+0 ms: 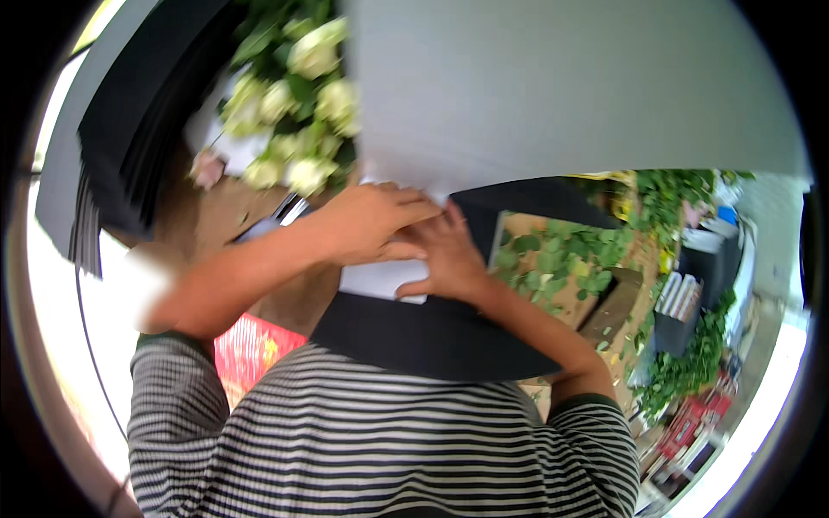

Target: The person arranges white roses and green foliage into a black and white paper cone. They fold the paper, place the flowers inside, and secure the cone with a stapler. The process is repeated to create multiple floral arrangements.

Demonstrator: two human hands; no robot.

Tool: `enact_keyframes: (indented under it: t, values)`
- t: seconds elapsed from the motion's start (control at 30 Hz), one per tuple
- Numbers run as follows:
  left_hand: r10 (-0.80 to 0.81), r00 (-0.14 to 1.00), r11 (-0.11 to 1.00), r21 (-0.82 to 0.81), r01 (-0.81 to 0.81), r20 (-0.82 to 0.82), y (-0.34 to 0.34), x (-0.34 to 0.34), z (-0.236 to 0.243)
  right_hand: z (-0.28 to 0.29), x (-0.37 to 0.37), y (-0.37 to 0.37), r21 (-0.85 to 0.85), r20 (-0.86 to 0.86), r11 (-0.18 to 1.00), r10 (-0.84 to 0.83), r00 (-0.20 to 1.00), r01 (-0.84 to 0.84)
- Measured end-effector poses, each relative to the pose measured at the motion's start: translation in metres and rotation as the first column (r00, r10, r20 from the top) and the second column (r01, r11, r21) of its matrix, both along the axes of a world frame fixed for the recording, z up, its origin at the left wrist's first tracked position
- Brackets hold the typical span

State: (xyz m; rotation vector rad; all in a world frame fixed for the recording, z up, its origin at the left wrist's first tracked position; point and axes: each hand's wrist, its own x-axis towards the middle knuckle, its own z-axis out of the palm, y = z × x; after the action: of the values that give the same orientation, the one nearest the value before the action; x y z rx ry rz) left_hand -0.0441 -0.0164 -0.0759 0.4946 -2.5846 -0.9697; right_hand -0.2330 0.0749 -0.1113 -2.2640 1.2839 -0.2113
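My left hand [373,223] reaches in from the left, its fingers stretched out over the back of my right hand. My right hand [445,259] lies with fingers spread and thumb apart, partly covered by the left. Beneath both hands is a white sheet [380,281], resting on a large black sheet [432,332] close to my body. Just beyond my fingertips a large pale grey sheet [570,86] rises and fills the upper right. Its lower edge runs close to both hands. The fingertips are slightly blurred.
Cream roses [315,104] and a pink rose [207,167] lie at the upper left, beside stacked black and grey sheets [121,129]. Loose green leaves [561,259] cover the table at right. Dark boxes [704,250] stand farther right. A red printed package [250,350] is by my left elbow.
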Motion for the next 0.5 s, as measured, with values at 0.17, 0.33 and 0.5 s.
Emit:
enact_keyframes:
  t: [0.17,0.33,0.5]
  values:
    - [0.045,0.997,0.998,0.044,-0.048,0.070,-0.005,-0.015,-0.018,0.118,-0.048,-0.039,0.554,0.363,0.742,0.192,0.912,-0.377]
    - [0.093,0.970,0.985,0.122,-0.123,0.226,0.002,-0.019,-0.009,0.173,-0.159,-0.156,-0.063,0.809,0.794,-0.314,0.497,0.605]
    - [0.108,0.967,0.976,0.161,-0.148,0.231,0.000,-0.026,-0.010,0.045,-0.249,-0.243,-0.451,0.019,0.621,-0.712,0.702,0.642]
